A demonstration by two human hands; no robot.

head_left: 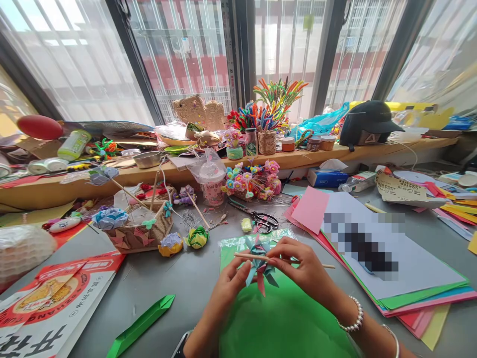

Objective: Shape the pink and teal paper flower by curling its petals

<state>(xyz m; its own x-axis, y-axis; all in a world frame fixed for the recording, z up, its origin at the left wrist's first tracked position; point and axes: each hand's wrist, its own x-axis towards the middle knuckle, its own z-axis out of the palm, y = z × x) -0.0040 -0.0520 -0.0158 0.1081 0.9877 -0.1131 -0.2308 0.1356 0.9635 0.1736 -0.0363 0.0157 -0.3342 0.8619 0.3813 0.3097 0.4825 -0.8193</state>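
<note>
Above a green paper sheet [286, 318], my left hand [227, 286] grips a folded paper flower [261, 281] with pale blue and pink petals from its left side. My right hand [303, 263] is closed, thumb and fingers pinching a thin wooden stick [244, 256]. The stick lies across the front of the flower, with its far end sticking out to the right past my right hand. Whether it touches the petals I cannot tell. A folded green paper strip [143, 323] lies on the table, left of my left hand.
Black scissors [265, 222] lie beyond my hands. At the left stands a cardboard basket [139, 238] with paper flowers, a yellow-green one [197, 237] beside it. A stack of coloured paper [402, 278] covers the right side. A crowded wooden ledge [179, 171] runs below the windows.
</note>
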